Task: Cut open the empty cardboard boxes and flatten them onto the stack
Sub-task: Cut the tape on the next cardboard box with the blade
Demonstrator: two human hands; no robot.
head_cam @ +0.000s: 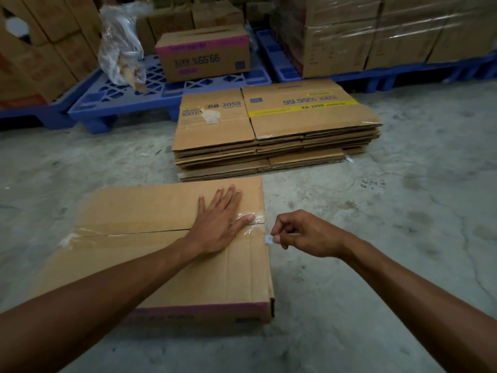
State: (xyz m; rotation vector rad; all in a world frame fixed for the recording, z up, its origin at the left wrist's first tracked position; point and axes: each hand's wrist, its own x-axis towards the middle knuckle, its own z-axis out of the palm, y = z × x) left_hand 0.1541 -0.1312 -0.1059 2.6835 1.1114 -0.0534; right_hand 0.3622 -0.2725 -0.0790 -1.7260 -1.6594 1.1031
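Careful: your left hand (pixel 219 224) lies flat, fingers spread, on the box (pixel 166 254); your right hand (pixel 301 234) pinches a small blade (pixel 269 239) at the tape (pixel 254 220) beside your left fingertips, and a slip could nick them.

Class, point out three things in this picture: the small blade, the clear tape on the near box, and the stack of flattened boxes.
small blade (pixel 269 239), head view: its pale tip.
clear tape (pixel 257 218), head view: strip beside the fingertips.
stack of flattened boxes (pixel 304 122), head view: top sheet.
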